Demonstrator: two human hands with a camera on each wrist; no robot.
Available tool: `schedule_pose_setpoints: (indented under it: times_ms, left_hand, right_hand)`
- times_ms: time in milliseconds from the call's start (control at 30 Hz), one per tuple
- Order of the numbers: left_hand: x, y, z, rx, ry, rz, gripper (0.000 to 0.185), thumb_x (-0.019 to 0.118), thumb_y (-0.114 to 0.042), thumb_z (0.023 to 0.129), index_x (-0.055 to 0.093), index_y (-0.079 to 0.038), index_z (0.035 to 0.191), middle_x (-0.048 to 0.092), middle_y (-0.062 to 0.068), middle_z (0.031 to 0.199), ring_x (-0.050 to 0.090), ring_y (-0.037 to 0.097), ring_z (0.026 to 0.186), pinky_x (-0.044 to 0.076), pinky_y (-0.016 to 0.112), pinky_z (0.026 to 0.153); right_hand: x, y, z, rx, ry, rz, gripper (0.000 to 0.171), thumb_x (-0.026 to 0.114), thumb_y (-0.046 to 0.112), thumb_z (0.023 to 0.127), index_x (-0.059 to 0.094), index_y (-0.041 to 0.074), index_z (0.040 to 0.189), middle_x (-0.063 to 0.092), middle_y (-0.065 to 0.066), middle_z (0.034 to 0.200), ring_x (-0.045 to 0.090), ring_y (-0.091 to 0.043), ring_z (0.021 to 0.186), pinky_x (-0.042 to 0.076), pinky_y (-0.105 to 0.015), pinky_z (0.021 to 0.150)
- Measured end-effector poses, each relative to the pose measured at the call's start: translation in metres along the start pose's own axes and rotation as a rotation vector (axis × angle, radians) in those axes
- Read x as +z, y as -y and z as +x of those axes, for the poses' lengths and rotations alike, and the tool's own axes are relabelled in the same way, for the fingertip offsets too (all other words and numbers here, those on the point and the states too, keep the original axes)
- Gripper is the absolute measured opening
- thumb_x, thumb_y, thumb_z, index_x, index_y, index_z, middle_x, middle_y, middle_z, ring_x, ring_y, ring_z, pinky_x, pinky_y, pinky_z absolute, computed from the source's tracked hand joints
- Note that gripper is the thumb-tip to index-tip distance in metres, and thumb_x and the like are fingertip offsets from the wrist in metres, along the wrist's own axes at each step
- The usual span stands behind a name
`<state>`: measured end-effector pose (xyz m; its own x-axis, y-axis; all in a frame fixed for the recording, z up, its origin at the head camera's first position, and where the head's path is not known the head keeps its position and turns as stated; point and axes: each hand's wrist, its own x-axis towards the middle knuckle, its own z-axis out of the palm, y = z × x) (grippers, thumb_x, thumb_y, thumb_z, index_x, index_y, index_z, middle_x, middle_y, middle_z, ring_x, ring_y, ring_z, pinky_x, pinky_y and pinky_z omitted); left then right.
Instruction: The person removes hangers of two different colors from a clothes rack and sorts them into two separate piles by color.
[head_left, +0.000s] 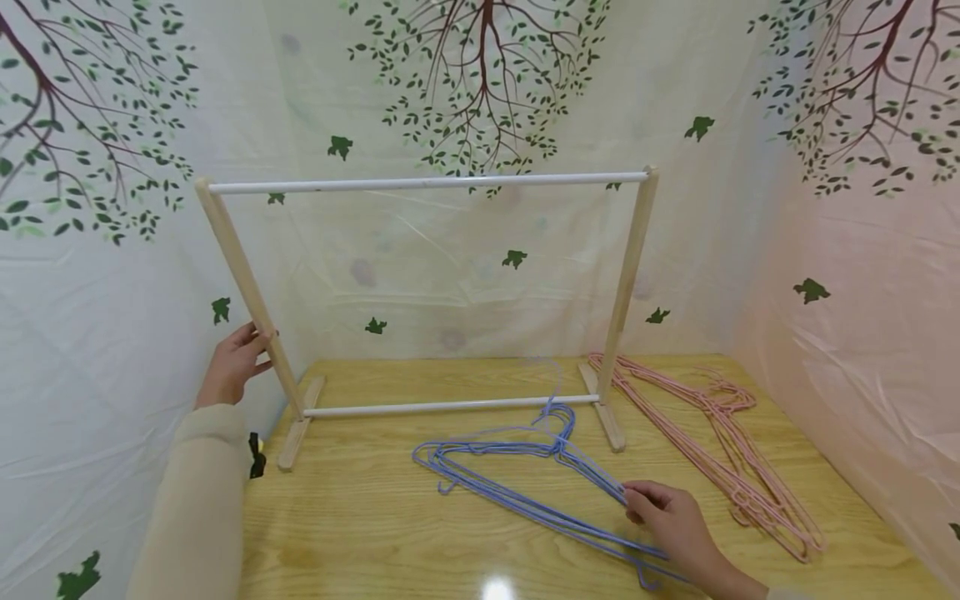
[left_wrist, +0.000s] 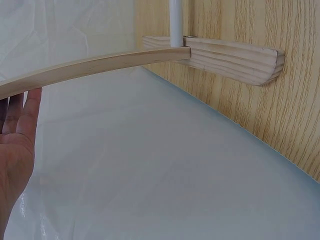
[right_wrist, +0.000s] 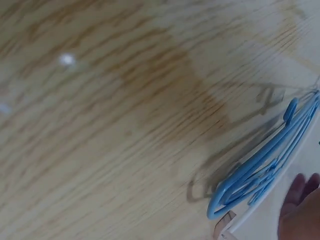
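Note:
A small wooden clothes rack with white rods stands upright on the table; its left post (head_left: 243, 275) is between the thumb and fingers of my left hand (head_left: 231, 367). In the left wrist view, the left fingers (left_wrist: 29, 112) reach the edge of that post. Several blue wire hangers (head_left: 502, 496) lie stacked in front of the rack, hooks toward its lower rod (head_left: 450, 407). With thumb and fingertips, my right hand (head_left: 678, 529) pinches the right side of the top blue hanger, whose blurred hook (head_left: 557, 383) overlaps the lower rod.
Several pink hangers (head_left: 697, 400) lie in a pile to the right of the rack. The rack's feet (head_left: 296, 442) rest on the wood-grain table (head_left: 352, 525). Cloth walls with printed leaves (head_left: 450, 275) enclose the back and sides. A small black object (head_left: 257, 457) shows beside my left sleeve.

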<state>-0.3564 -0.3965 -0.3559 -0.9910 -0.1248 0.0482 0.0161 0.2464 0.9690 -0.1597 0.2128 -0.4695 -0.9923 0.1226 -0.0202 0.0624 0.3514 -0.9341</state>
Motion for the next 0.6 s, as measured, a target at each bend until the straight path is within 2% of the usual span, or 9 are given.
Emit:
schedule_pose_setpoints:
  times_ms: [100, 200, 333, 467, 533, 600]
  left_hand:
    - [0.0, 0.0, -0.001, 0.004, 0.004, -0.006, 0.064, 0.046, -0.034, 0.106, 0.022, -0.006, 0.157, 0.052, -0.008, 0.12, 0.044, 0.02, 0.125, 0.038, 0.052, 0.11]
    - [0.001, 0.0, -0.001, 0.008, 0.008, 0.004, 0.064, 0.046, -0.035, 0.106, 0.022, -0.006, 0.157, 0.051, -0.003, 0.126, 0.044, 0.02, 0.126, 0.04, 0.049, 0.109]
    - [0.001, 0.0, -0.001, 0.016, 0.012, 0.02, 0.064, 0.045, -0.035, 0.106, 0.022, -0.005, 0.157, 0.051, -0.001, 0.128, 0.046, 0.018, 0.123, 0.045, 0.042, 0.106]
    - [0.002, 0.0, -0.001, 0.014, 0.013, 0.019, 0.063, 0.045, -0.034, 0.106, 0.021, -0.006, 0.157, 0.052, -0.004, 0.125, 0.046, 0.017, 0.122, 0.046, 0.041, 0.105]
    - [0.003, 0.0, -0.001, 0.015, 0.01, 0.021, 0.062, 0.044, -0.033, 0.106, 0.021, -0.007, 0.158, 0.051, 0.001, 0.131, 0.046, 0.016, 0.122, 0.047, 0.038, 0.102]
    - [0.005, 0.001, -0.002, 0.046, -0.004, 0.049, 0.06, 0.042, -0.031, 0.107, 0.021, -0.006, 0.157, 0.049, 0.011, 0.139, 0.047, 0.021, 0.124, 0.05, 0.035, 0.099]
  right_hand:
    - [-0.001, -0.005, 0.002, 0.018, -0.031, -0.102, 0.023, 0.065, 0.012, 0.097, 0.07, -0.005, 0.112, 0.071, -0.011, 0.089, 0.066, -0.022, 0.079, 0.057, -0.026, 0.066]
    - [-0.004, -0.01, 0.002, -0.033, -0.032, -0.241, 0.023, 0.065, 0.012, 0.097, 0.07, -0.003, 0.114, 0.071, -0.009, 0.095, 0.065, -0.022, 0.083, 0.055, -0.025, 0.063]
    - [-0.007, -0.012, 0.001, -0.124, -0.057, -0.361, 0.024, 0.066, 0.01, 0.096, 0.069, 0.0, 0.117, 0.069, -0.008, 0.106, 0.064, -0.026, 0.097, 0.057, -0.027, 0.07]
    - [-0.008, -0.011, 0.0, -0.14, -0.067, -0.369, 0.023, 0.066, 0.011, 0.096, 0.069, 0.004, 0.117, 0.068, -0.006, 0.109, 0.063, -0.027, 0.102, 0.058, -0.033, 0.077]
    - [-0.008, -0.011, 0.001, -0.148, -0.065, -0.367, 0.021, 0.066, 0.011, 0.096, 0.07, 0.005, 0.116, 0.068, -0.005, 0.109, 0.064, -0.025, 0.101, 0.058, -0.033, 0.079]
    - [-0.008, -0.01, 0.003, -0.166, -0.071, -0.362, 0.02, 0.066, 0.011, 0.097, 0.071, 0.005, 0.115, 0.068, -0.005, 0.108, 0.064, -0.022, 0.099, 0.058, -0.031, 0.078]
